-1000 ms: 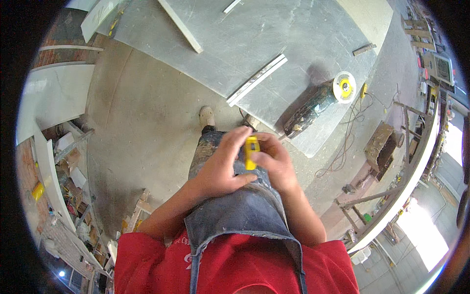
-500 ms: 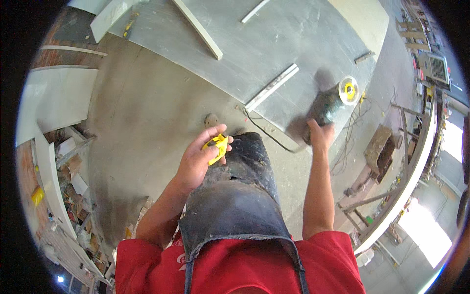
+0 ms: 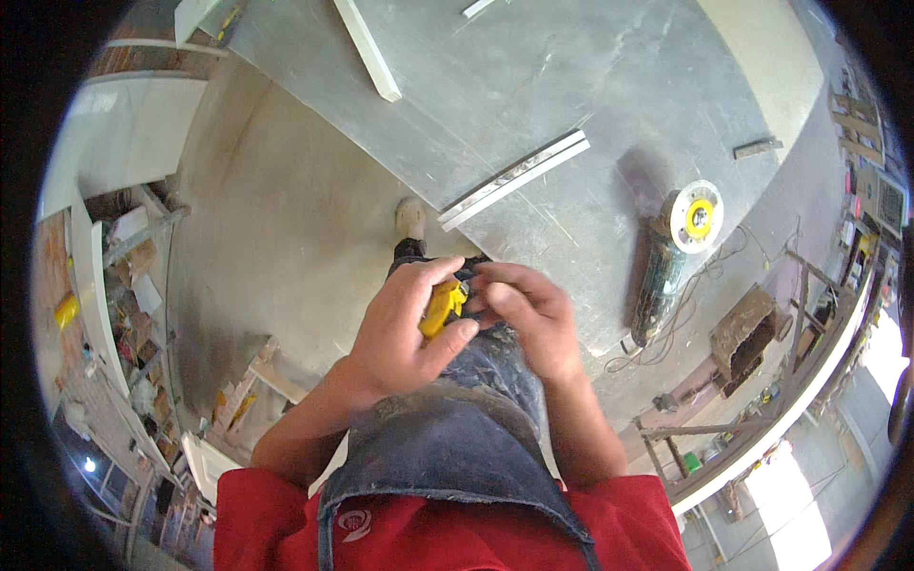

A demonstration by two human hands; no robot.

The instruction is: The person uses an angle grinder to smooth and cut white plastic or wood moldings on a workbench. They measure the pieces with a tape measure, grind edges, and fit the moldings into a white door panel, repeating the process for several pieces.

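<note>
My left hand (image 3: 392, 333) is wrapped round a yellow tape measure (image 3: 444, 308), held in front of my apron. My right hand (image 3: 535, 319) is close beside it, its fingertips near the tape measure's front end. The right fingers are somewhat blurred and look apart, with nothing visible between them; whether they touch the tape measure is hard to see. To the right, an angle grinder (image 3: 659, 281) lies on the grey slab, its pale disc with a yellow centre (image 3: 700, 217) facing up.
On the large grey slab (image 3: 476, 95) lie a pair of narrow strips (image 3: 514, 181), a longer pale strip (image 3: 367, 52) and a short dark piece (image 3: 758, 148). A cable (image 3: 709, 257) trails beside the grinder. A dusty box (image 3: 745, 341) and a rack stand at right; scrap-filled shelving (image 3: 143, 257) is at left.
My right hand has let go of the angle grinder, which now lies on the slab, and has come over to the tape measure. My left hand has moved slightly toward the right.
</note>
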